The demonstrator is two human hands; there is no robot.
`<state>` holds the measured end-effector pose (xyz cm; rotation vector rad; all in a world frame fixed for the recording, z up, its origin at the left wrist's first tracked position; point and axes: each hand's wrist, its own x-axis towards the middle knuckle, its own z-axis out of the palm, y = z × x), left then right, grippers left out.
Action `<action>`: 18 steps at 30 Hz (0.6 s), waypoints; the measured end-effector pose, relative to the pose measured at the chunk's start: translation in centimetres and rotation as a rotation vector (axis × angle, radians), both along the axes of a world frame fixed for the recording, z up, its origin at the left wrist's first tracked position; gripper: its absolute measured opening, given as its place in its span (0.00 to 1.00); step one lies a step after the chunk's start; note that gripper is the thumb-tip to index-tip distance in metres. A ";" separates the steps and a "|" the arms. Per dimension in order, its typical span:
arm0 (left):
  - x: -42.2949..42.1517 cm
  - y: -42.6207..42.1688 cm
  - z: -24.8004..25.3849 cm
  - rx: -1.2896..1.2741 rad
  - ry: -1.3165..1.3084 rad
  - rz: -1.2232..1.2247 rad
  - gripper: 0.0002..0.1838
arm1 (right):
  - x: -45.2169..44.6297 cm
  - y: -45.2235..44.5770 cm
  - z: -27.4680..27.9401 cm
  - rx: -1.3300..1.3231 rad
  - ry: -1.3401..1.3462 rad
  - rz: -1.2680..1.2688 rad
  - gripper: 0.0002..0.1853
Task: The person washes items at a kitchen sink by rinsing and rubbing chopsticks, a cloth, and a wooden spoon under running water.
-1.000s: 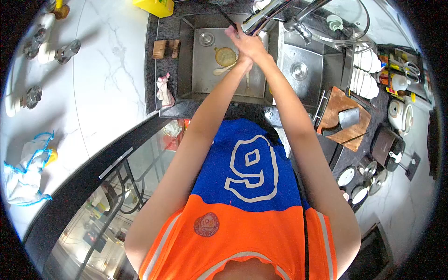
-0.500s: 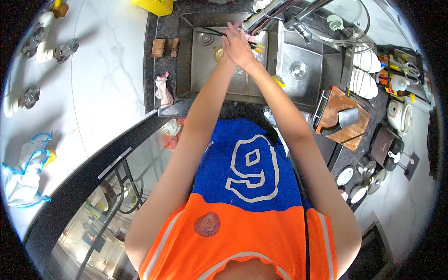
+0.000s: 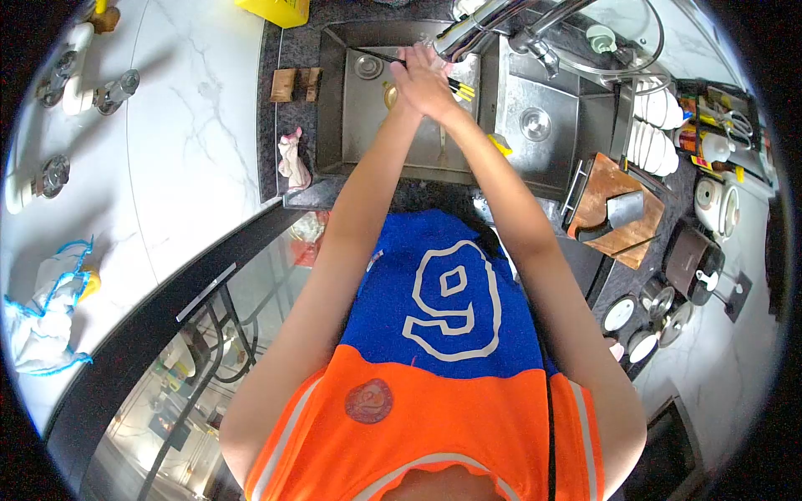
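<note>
A kitchen is seen from above, with a white veined wall at left and a dark stone counter around a steel double sink. A wooden cutting board is set at the sink's right, a cleaver laid flat on it, presumably kept within reach. White dishes are stood on edge behind it, probably to drain. Over the left basin, the mouth of a chrome tap is placed just beside the fingertips. Both hands are pressed palm to palm, fingers nearly straight, the right hand laid over the left hand. Between them black chopsticks with yellow ends are clasped crosswise, apparently gripped mid-length so both ends stay free, and held over the basin so drips are caught. Beneath, a yellowish cup is partly hidden.
</note>
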<state>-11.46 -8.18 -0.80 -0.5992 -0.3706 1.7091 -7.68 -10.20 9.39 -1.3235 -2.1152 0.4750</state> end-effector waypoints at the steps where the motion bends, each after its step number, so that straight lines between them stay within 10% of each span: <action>1: -0.3 -0.1 -0.1 -0.080 0.486 -0.163 0.24 | 0.4 0.7 0.6 -0.001 0.002 0.000 0.31; 3: -0.1 -0.2 0.3 -0.118 0.538 -0.256 0.25 | 2.3 2.6 2.4 -0.581 -0.124 0.040 0.29; 7: 0.6 0.0 2.7 -0.280 0.619 -0.390 0.26 | 2.0 2.7 1.4 -0.671 0.065 -0.007 0.29; 11: -0.6 0.3 4.2 -0.227 0.509 -0.386 0.26 | 0.4 -0.1 -0.6 0.009 0.266 -0.074 0.26; 12: -0.1 -0.2 6.8 -0.309 0.682 -0.397 0.24 | 1.5 1.1 -2.3 0.179 -0.170 0.118 0.24; 13: 0.7 -0.8 8.3 -0.314 0.686 -0.396 0.24 | 2.3 2.1 1.1 -0.644 0.029 0.065 0.34; 18: 1.2 -0.3 7.3 -0.122 0.750 -0.579 0.27 | 3.8 4.4 0.2 -0.663 0.016 -0.032 0.32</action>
